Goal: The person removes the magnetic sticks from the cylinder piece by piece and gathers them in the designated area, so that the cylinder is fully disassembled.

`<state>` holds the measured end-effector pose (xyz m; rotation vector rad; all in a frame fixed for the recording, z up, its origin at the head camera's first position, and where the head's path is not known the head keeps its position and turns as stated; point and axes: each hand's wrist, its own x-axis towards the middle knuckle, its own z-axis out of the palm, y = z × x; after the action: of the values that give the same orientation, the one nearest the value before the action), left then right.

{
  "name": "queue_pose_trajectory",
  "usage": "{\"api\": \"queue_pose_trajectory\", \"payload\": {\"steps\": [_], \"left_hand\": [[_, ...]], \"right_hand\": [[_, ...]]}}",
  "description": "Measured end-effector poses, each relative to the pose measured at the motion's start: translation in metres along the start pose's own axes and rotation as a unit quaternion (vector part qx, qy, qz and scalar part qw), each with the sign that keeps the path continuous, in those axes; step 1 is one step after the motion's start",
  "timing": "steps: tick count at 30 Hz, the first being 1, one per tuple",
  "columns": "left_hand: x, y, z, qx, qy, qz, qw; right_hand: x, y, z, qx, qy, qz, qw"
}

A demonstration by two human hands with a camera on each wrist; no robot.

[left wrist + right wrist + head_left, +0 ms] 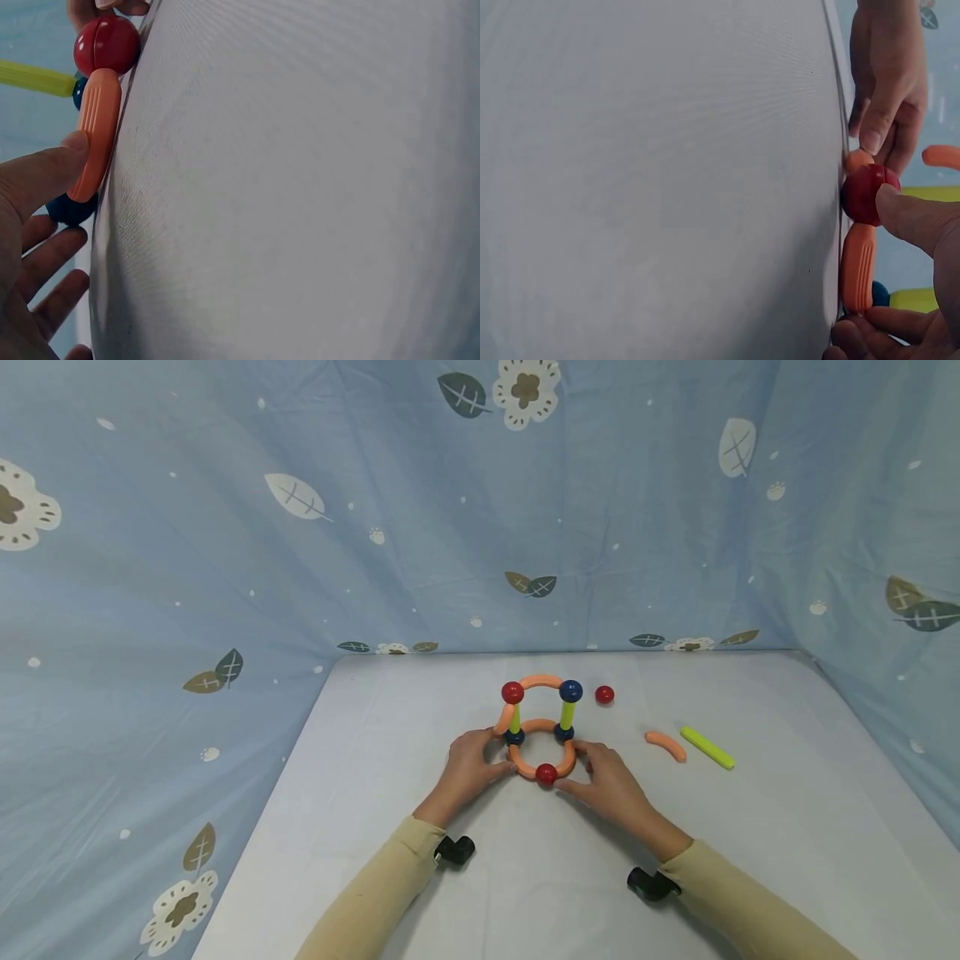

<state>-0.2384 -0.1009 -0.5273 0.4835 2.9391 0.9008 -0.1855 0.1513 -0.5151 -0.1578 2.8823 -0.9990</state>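
A toy frame of balls and rods stands on the table. Its base is a ring of orange curved rods (522,765), with dark blue balls and a red ball (547,774) at the front. Two yellow-green rods (567,716) rise to an upper red ball (513,692) and a blue ball (571,691), joined by an orange arc (542,680). Another orange curved rod (505,720) slants down from the upper red ball. My left hand (467,768) holds the base's left side, thumb on a curved rod. My right hand (611,785) grips the right side, thumb on the front red ball.
Behind the frame, to the right, lies a loose red ball (604,695). Farther right are a loose orange curved rod (666,746) and a yellow-green straight rod (707,747). The white table (750,827) ends at a blue patterned curtain (420,552).
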Motion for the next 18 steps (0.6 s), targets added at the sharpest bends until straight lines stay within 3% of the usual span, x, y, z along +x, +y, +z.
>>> {"api": "queue_pose_trajectory", "payload": {"steps": [7, 18], "left_hand": [[-0.0013, 0.0004, -0.0001, -0.017, 0.003, -0.004, 0.9998], [-0.0020, 0.0018, 0.0019, -0.040, 0.012, 0.005, 0.9991]], "right_hand": [[0.0014, -0.0006, 0.0024, -0.012, 0.007, 0.006, 0.9999], [0.0016, -0.0003, -0.0048, 0.004, -0.025, 0.007, 0.9997]]}}
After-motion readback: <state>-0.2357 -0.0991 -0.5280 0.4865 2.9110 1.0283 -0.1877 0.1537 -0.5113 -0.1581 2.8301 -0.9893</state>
